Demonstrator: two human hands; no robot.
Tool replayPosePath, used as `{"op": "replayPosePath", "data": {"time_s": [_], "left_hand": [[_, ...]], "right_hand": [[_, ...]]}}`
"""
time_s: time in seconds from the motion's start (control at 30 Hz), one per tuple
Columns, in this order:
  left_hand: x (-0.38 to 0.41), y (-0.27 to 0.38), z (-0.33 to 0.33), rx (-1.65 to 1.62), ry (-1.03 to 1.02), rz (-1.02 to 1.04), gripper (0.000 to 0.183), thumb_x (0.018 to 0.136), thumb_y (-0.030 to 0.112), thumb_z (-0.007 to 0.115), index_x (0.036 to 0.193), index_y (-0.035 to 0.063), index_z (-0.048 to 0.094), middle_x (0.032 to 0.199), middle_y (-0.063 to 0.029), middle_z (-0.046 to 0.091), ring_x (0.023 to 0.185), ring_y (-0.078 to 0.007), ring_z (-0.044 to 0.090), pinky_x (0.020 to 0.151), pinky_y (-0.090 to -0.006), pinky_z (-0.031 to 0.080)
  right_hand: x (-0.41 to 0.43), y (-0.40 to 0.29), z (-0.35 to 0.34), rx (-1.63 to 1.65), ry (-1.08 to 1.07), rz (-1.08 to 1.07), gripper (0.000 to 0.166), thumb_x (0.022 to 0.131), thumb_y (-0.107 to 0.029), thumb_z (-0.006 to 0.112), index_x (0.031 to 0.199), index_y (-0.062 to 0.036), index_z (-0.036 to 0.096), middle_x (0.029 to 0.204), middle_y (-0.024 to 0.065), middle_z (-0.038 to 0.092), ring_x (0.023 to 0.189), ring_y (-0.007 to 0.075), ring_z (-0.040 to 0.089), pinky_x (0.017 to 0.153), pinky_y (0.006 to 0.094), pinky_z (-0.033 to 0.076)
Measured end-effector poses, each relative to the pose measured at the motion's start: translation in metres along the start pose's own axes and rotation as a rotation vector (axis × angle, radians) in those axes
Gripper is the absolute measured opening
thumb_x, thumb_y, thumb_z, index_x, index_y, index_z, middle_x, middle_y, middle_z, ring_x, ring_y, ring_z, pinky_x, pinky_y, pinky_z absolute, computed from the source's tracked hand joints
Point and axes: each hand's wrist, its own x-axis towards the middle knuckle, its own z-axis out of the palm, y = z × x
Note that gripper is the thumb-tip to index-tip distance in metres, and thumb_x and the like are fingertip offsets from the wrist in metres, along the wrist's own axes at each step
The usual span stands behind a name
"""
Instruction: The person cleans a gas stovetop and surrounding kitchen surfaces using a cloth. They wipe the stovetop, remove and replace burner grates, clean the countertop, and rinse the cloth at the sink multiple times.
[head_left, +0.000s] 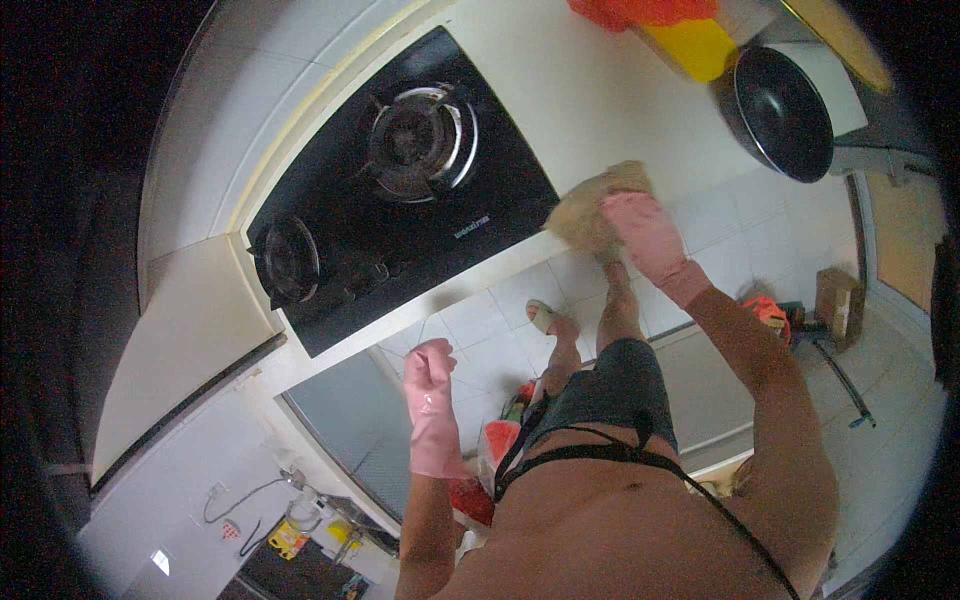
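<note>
My right hand (646, 238), in a pink rubber glove, grips a tan cloth (585, 210). The cloth is blurred and lies over the counter's front edge, at the near right corner of a black glass gas hob (495, 165). My left hand (430, 386) wears a matching glove and is held up in front of the counter, its fingers curled with nothing visible in them. On the hob, a large burner (411, 139) sits toward the back right and another burner (289, 259) at the left. Two knobs (381, 271) are near its front edge.
A black pan (784, 112) stands tilted at the counter's right end, beside a yellow object (697, 45) and a red plastic bag (645, 9). Cardboard box (838, 307) and an orange bag (769, 315) rest on the tiled floor (487, 337). Red bags (499, 439) are near my legs.
</note>
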Motion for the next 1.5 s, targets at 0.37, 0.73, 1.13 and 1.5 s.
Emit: {"op": "replayPosePath", "data": {"time_s": [0.37,0.73,1.13,1.5], "left_hand": [[-0.005,-0.048,-0.010,-0.069,0.092,0.006,0.026,0.102,0.029,0.058,0.104,0.0042,0.065,0.098,-0.0072,0.069,0.082,-0.0145,0.060,0.081,-0.0310,0.050],[-0.025,-0.062,-0.020,-0.191,0.254,-0.107,0.024,0.102,0.028,0.059,0.105,0.0046,0.064,0.096,-0.0072,0.068,0.080,-0.0155,0.061,0.076,-0.0313,0.050],[-0.004,-0.044,0.020,-0.168,0.051,-0.132,0.025,0.102,0.029,0.059,0.110,0.0059,0.063,0.106,-0.0063,0.066,0.092,-0.0159,0.059,0.087,-0.0324,0.049],[0.011,-0.008,0.036,-0.162,0.136,-0.068,0.027,0.103,0.035,0.057,0.104,0.0086,0.064,0.097,-0.0053,0.068,0.081,-0.0142,0.058,0.082,-0.0322,0.048]], "right_hand": [[0.090,-0.116,0.056,-0.103,-0.176,-0.320,0.058,0.083,-0.031,0.066,0.136,-0.0087,0.060,0.142,0.0103,0.057,0.135,0.0259,0.050,0.117,0.0454,0.034],[0.152,-0.061,0.044,-0.307,-0.197,-0.080,0.066,0.091,-0.032,0.057,0.150,-0.0056,0.043,0.156,0.0105,0.043,0.147,0.0258,0.034,0.125,0.0440,0.018],[0.110,-0.108,0.091,-0.229,-0.361,-0.283,0.045,0.098,-0.016,0.045,0.142,-0.0130,0.052,0.149,0.0064,0.050,0.141,0.0210,0.044,0.122,0.0385,0.028],[0.256,0.002,0.030,-0.256,0.081,0.063,0.053,0.099,-0.030,0.045,0.146,-0.0048,0.049,0.153,0.0133,0.048,0.146,0.0284,0.037,0.124,0.0403,0.022]]}}
